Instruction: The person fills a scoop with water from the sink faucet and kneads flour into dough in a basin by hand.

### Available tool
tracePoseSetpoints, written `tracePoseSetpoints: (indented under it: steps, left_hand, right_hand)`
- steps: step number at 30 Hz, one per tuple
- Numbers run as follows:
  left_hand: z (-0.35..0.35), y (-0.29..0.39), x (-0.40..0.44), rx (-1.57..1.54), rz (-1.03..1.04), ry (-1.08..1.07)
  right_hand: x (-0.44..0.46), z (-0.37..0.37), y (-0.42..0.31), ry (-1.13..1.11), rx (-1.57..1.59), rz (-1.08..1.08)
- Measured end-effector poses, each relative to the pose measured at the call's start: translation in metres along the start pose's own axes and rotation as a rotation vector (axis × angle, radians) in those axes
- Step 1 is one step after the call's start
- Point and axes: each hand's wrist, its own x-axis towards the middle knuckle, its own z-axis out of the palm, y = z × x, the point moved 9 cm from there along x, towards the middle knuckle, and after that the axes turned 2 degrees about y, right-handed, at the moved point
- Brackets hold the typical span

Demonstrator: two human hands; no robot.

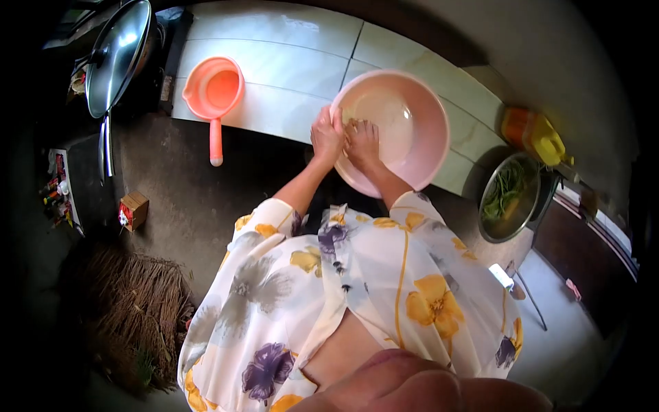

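A large pink basin [429,137] stands on the light tiled counter [295,62], with a shallow pale layer, perhaps liquid, at its bottom. My left hand [328,136] is at the basin's left rim, its fingers closed around the edge. Inside the basin, close beside it, my right hand [362,143] reaches down with curled fingers against something small and yellowish, too small to name. An orange-pink dipper [221,89] rests on the counter to the left, its handle sticking out past the front edge.
A lidded pan [120,58] sits at the upper left. On the right are a metal bowl of green vegetables [506,192] and an orange-and-yellow container [535,134]. Below left lie a small cardboard box [136,211] and a heap of dry brush [137,309].
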Motion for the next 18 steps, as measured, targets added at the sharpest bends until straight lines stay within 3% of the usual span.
tracePoseSetpoints:
  steps: [2, 4, 8, 11, 13, 14, 16, 18]
  left_hand:
    - [-0.003, 0.003, 0.005, -0.023, 0.008, 0.016]
    - [0.002, 0.000, -0.002, -0.053, -0.004, 0.008]
    - [0.004, 0.001, 0.005, -0.071, 0.040, 0.018]
    - [0.001, -0.001, -0.004, -0.061, 0.021, 0.018]
    - [0.002, -0.001, 0.001, -0.060, 0.020, 0.021]
    - [0.000, 0.000, 0.000, -0.050, 0.039, 0.036]
    - [-0.001, 0.002, 0.002, -0.046, 0.059, 0.051]
    - [0.003, -0.003, 0.004, -0.025, 0.012, -0.018]
  right_hand:
    - [0.025, 0.011, 0.003, 0.017, -0.016, 0.015]
    - [0.033, 0.003, 0.006, 0.193, -0.004, 0.041]
    - [0.054, 0.000, 0.011, 0.132, 0.010, 0.093]
    - [0.061, -0.006, 0.013, 0.042, 0.013, 0.169]
    - [0.062, 0.008, 0.030, -0.284, 0.073, 0.371]
    - [0.058, -0.001, 0.034, -0.273, 0.069, 0.374]
    - [0.041, -0.026, 0.059, -0.129, 0.416, 0.491]
    - [0.027, -0.036, 0.097, -0.089, 0.367, 0.372]
